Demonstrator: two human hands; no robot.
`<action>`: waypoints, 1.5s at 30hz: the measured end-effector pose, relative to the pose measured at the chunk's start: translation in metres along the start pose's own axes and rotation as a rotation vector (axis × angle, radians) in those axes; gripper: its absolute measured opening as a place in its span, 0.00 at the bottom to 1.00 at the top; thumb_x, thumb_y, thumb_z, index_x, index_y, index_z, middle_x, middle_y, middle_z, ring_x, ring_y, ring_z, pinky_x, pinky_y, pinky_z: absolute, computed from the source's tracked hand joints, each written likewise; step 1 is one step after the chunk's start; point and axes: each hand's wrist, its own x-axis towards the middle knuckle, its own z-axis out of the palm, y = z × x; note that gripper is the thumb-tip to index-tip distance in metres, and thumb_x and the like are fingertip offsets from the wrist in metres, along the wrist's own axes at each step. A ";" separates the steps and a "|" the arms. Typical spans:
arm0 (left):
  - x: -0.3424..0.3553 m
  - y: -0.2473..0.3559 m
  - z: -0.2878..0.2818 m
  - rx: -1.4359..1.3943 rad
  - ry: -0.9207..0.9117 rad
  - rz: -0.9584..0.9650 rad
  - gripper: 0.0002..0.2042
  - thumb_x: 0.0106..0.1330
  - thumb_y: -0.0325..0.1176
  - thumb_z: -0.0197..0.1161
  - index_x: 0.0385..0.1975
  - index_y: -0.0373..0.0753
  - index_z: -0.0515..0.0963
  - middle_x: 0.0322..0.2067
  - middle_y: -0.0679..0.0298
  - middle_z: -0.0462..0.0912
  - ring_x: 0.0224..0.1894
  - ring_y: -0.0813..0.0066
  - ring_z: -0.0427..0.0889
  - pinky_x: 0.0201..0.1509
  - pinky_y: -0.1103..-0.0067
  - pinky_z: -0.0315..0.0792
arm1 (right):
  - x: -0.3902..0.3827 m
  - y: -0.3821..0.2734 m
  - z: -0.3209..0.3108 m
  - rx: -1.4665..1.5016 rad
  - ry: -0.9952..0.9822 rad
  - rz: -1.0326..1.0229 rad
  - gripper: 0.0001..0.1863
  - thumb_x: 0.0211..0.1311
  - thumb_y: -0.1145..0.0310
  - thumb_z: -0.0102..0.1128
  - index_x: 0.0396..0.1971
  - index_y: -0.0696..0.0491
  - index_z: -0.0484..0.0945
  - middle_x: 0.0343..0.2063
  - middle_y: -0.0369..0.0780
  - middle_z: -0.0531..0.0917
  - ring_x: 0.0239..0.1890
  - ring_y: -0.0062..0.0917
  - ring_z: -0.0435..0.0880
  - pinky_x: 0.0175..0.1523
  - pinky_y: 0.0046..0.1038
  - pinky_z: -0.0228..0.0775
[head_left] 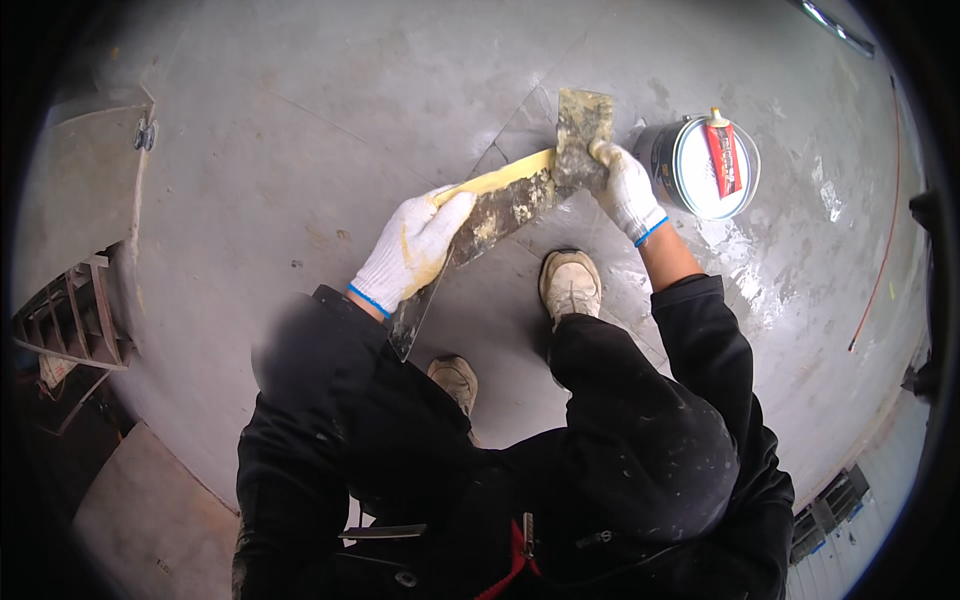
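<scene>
My left hand [415,245], in a white knitted glove with yellow smears, is closed around a long flat putty board [495,215] smeared with filler. A strip of yellow putty [500,177] runs along its upper edge. In my right hand [628,190], gloved the same way, I grip a putty knife [583,125] with a wide, stained blade. The knife's lower part meets or overlaps the right end of the board. Both tools are above the grey floor, in front of my shoes.
Right of my right hand stands a round tin [705,175] with a red tube [722,155] lying on its white lid. A thin red rod or cord [880,260] runs along the far right. At the left are a panel with a latch [146,134] and a dark slatted metal frame [78,312].
</scene>
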 end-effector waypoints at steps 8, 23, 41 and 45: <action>0.009 0.012 0.018 -0.105 -0.009 0.025 0.21 0.79 0.36 0.58 0.65 0.30 0.77 0.47 0.67 0.86 0.48 0.85 0.80 0.53 0.82 0.74 | -0.040 -0.015 0.081 -0.185 -0.069 0.071 0.19 0.69 0.67 0.67 0.54 0.61 0.79 0.45 0.43 0.88 0.45 0.25 0.87 0.53 0.28 0.81; 0.012 0.012 0.026 -0.130 -0.249 -0.056 0.20 0.78 0.29 0.57 0.66 0.28 0.72 0.53 0.61 0.85 0.54 0.79 0.81 0.60 0.79 0.74 | -0.062 -0.047 0.117 -0.512 -0.249 -0.055 0.10 0.76 0.69 0.61 0.45 0.61 0.83 0.35 0.38 0.89 0.33 0.18 0.87 0.37 0.24 0.80; 0.019 0.015 0.028 -0.107 -0.202 0.025 0.14 0.78 0.33 0.58 0.54 0.30 0.80 0.41 0.66 0.86 0.42 0.83 0.81 0.46 0.79 0.77 | -0.075 -0.047 0.118 -0.421 -0.289 -0.102 0.15 0.72 0.67 0.66 0.51 0.61 0.84 0.38 0.38 0.90 0.38 0.17 0.85 0.45 0.25 0.81; 0.022 0.022 0.026 0.158 -0.049 0.179 0.17 0.77 0.38 0.57 0.51 0.28 0.80 0.39 0.45 0.87 0.42 0.54 0.88 0.45 0.70 0.78 | -0.074 -0.046 0.118 -0.250 -0.195 -0.059 0.14 0.73 0.68 0.65 0.51 0.63 0.83 0.38 0.39 0.89 0.34 0.17 0.87 0.36 0.23 0.81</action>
